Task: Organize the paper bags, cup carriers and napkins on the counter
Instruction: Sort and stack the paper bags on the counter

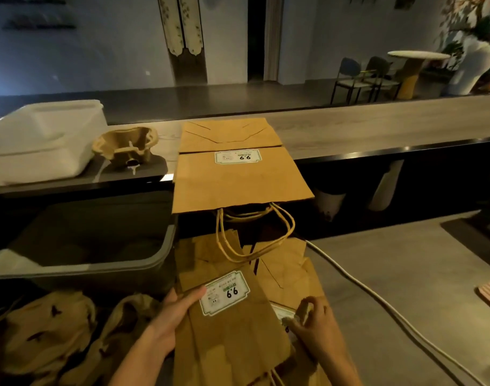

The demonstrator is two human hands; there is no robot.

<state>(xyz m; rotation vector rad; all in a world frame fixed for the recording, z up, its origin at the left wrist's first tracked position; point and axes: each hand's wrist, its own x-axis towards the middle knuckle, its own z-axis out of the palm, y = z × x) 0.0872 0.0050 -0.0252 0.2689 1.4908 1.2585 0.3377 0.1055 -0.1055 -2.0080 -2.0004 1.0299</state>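
Note:
A flat brown paper bag (238, 174) with a "9.9" label lies on the upper counter (377, 129), its handles hanging over the front edge. Below it, on the lower surface, several flat brown bags are stacked. My left hand (172, 316) grips the left edge of the top bag (227, 338), thumb lying on its face beside the label. My right hand (310, 319) pinches the right edge of that bag, fingers curled. A pulp cup carrier (126, 146) sits on the counter to the left. More cup carriers (51, 330) lie at the lower left.
A white plastic lidded bin (37, 140) stands at the counter's far left. A grey tub (99, 246) sits under it on the lower level. A white cable (377, 299) runs diagonally across the lower surface on the right. Chairs and a round table (416, 55) stand beyond.

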